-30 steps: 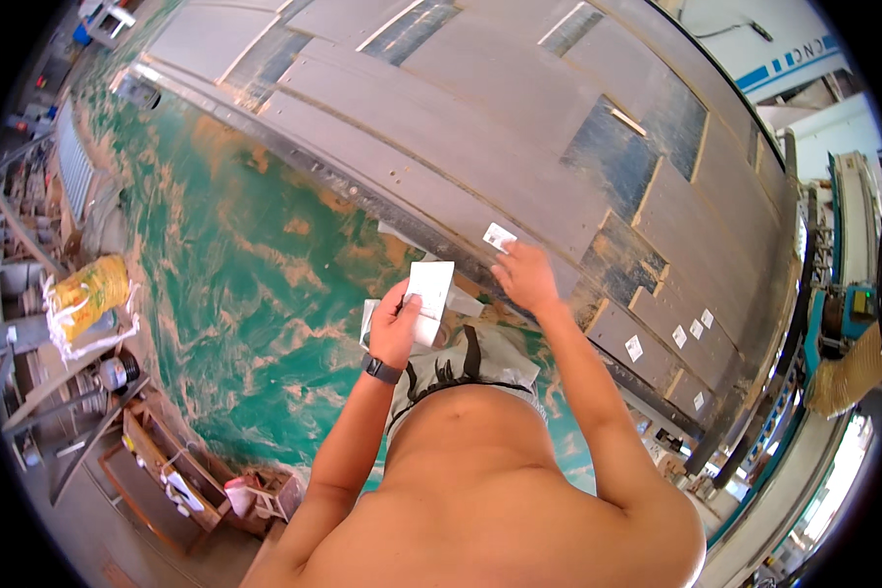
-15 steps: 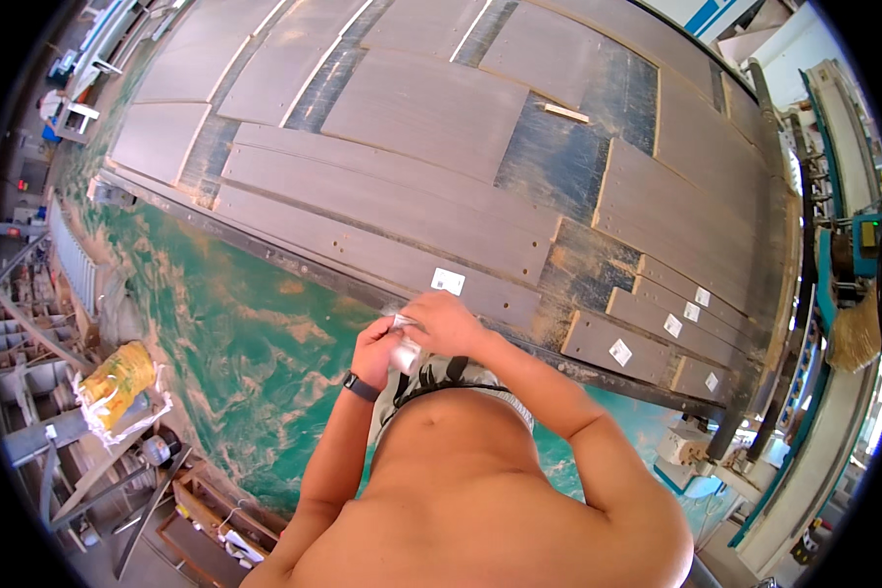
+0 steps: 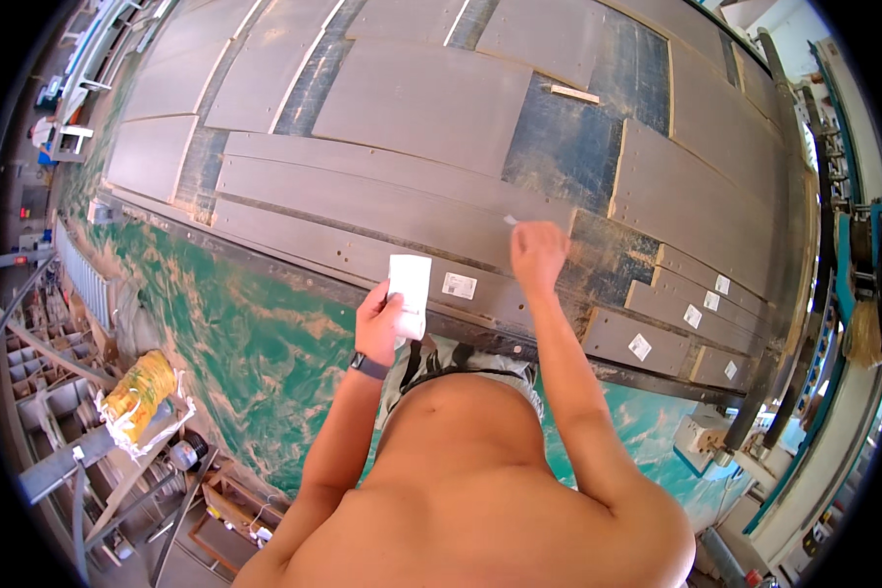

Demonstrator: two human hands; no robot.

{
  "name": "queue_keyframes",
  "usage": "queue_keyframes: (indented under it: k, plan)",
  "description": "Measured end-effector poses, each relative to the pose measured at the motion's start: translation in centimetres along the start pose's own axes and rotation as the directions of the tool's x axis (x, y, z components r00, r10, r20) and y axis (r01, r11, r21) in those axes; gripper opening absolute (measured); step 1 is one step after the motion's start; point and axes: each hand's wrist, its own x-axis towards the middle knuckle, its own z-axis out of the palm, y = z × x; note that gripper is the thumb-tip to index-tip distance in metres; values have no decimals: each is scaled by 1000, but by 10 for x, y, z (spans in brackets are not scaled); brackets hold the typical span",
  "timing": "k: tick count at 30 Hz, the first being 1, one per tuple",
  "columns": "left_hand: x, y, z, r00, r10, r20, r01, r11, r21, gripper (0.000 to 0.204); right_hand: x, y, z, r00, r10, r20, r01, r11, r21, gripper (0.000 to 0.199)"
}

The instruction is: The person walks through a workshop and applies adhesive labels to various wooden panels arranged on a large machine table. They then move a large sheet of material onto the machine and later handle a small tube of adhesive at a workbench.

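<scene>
My left hand (image 3: pixel 375 325) is closed on a white strip of label paper (image 3: pixel 410 282), held up at the near edge of the table. My right hand (image 3: pixel 539 257) is reached out over a long brown panel (image 3: pixel 382 191), its fingers pinching a small whitish sticker (image 3: pixel 511 220) close to the panel's right end. Whether the sticker touches the panel, I cannot tell. On the nearest panel strip, between my hands, lies a printed white label (image 3: pixel 459 285).
Brown drilled panels cover the dark, dusty table (image 3: pixel 559 147). Labels mark several smaller strips (image 3: pixel 637 333) at the right. A wooden stick (image 3: pixel 574 94) lies farther back. A yellow sack (image 3: pixel 142 387) stands at the left, machine parts at the right. Sawdust streaks the green floor (image 3: pixel 265 363).
My hands were together at the table edge. Now my right hand has moved away forward and right with a small sticker, and my left holds the label strip upright.
</scene>
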Motion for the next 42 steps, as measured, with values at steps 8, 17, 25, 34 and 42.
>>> queue_keyframes:
  k: [8,17,25,34,42]
  plan:
    - [11,15,-2,995,16,95,-12,999,-43,28,-51,-117,5,784,136,605,-619,225,752,40]
    - [12,15,-31,965,-237,109,248,963,-100,29,-19,-152,-1,939,-159,304,-19,861,508,52]
    - [13,13,-53,976,-210,61,217,966,-142,25,-1,-162,17,951,-194,239,35,839,544,31]
    - [20,25,-63,988,-89,125,79,993,82,35,59,-94,78,852,13,523,-499,324,804,21]
    - [9,30,-68,990,-109,90,101,991,86,31,73,26,50,682,732,-3,-253,239,937,19]
